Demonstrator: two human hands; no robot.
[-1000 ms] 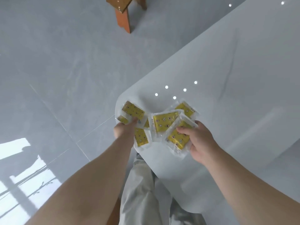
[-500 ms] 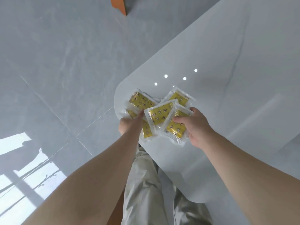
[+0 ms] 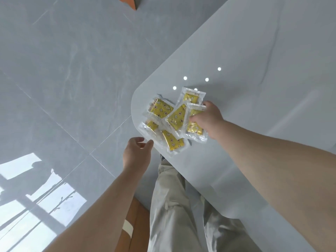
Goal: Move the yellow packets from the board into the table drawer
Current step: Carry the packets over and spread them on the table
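Observation:
Several yellow packets (image 3: pixel 176 118) in clear wrappers lie in a loose pile on the rounded corner of the pale grey table (image 3: pixel 254 88). My right hand (image 3: pixel 209 120) rests on the rightmost packet (image 3: pixel 195 127), thumb and fingers curled over it. My left hand (image 3: pixel 137 151) hovers just off the table's edge, below the pile, fingers loosely bent and holding nothing; its fingertips are close to the nearest wrapper's corner. No drawer is in view.
Grey tiled floor (image 3: pixel 63 79) spreads to the left, with a bright window reflection at lower left. An orange wooden piece (image 3: pixel 130 1) shows at the top edge. My light trousers (image 3: pixel 172 206) and a brown wooden seat (image 3: pixel 134 224) are below the table edge.
My left hand has let go of the packets and drawn back off the table edge. The right hand stays on the rightmost packet. The camera has tilted, so the pile sits higher.

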